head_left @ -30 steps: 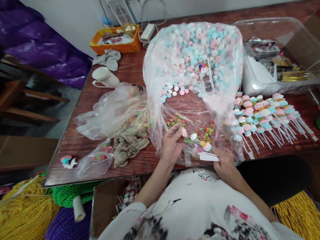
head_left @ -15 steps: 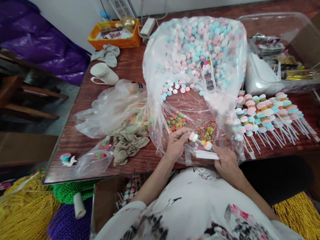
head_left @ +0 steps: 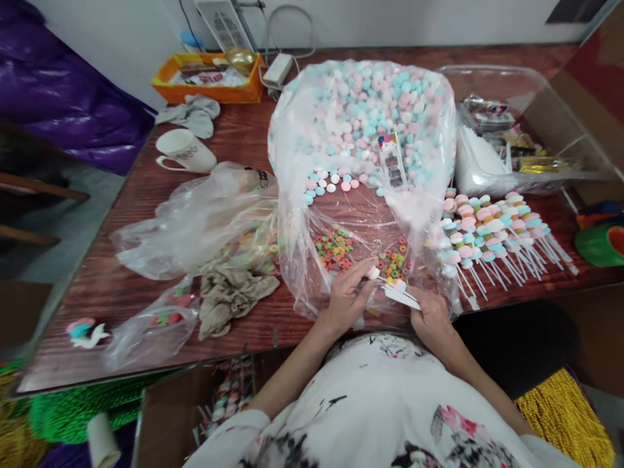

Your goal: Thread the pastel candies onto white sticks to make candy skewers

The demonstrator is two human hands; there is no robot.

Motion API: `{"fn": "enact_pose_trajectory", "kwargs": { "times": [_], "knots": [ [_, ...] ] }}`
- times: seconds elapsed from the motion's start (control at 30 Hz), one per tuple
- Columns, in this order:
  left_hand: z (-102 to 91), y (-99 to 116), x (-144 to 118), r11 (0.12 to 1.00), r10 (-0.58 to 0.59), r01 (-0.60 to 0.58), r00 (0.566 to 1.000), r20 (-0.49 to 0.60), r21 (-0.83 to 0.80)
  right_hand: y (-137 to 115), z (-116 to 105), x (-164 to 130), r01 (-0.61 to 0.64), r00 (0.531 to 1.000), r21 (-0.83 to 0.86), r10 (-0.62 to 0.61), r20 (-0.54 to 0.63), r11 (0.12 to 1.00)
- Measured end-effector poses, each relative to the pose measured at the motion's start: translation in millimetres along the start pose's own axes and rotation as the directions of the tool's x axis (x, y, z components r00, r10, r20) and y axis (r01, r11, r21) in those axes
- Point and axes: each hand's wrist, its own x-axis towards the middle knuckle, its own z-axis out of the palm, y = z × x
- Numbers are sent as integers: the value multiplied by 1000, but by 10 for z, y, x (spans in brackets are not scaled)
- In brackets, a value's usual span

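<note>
My right hand (head_left: 429,316) grips several white sticks (head_left: 403,296) near the table's front edge; one stick carries stacked pastel candies (head_left: 398,284). Fingers of my left hand (head_left: 347,296) pinch a pale round candy (head_left: 373,273) at that stick's tip. Both hands rest on a large clear plastic bag (head_left: 312,156), which holds pink, blue and white round candies (head_left: 375,110) at the back and small coloured ring candies (head_left: 334,247) just beyond my fingers.
Finished candy sticks (head_left: 492,227) lie in rows to the right. A crumpled bag (head_left: 195,221) and a brown cloth (head_left: 229,296) lie left, a white mug (head_left: 182,151) and an orange tray (head_left: 207,81) behind. A clear bin (head_left: 526,117) stands at the back right.
My left hand brought a pale candy to the stick's tip and closed on it. The camera tilted, so the table now sits lower and further left in view.
</note>
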Motion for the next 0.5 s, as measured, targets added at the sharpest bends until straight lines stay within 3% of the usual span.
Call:
{"fn": "enact_pose_trajectory", "kwargs": {
  "times": [0.37,0.5],
  "knots": [
    [-86,-112,-100,985,168,-171,973,-156,-4,-274,166,28,-10,998,107,15,-53,994],
    [-107,-111,-114,979,197,-203,952,-234,-2,-390,285,86,-71,997,220,68,18,973]
  ]
}}
